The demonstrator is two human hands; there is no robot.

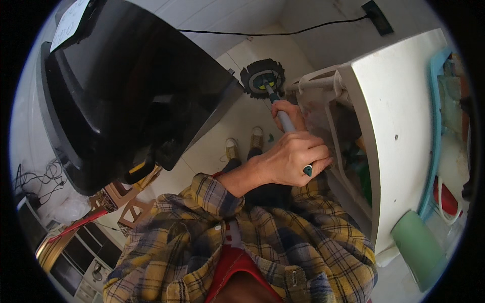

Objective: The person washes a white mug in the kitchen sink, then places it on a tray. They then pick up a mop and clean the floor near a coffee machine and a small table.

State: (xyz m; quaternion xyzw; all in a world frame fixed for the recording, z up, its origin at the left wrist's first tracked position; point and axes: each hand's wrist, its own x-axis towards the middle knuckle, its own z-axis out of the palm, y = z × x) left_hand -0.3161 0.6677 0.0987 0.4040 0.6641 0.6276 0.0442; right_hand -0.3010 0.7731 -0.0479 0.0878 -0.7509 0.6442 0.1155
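My left hand [299, 157] grips the top end of a grey mop handle [286, 120], whose dark green end cap shows past my fist. Lower down the same handle, my right hand [291, 113] is closed around it, partly hidden behind the left. The handle slopes away from me to a dark, fringed oval mop head [262, 78] with a green and yellow joint. That mop head rests on pale floor tiles [210, 146], in the gap between a glossy black appliance and a white cabinet.
The black appliance [151, 75] rises close on the left. On the right stands the white cabinet [386, 132] with a rack and bags inside. A black cable [265, 34] runs to a power strip [377, 18] on the wall. A green scrap [270, 137] lies near my shoes.
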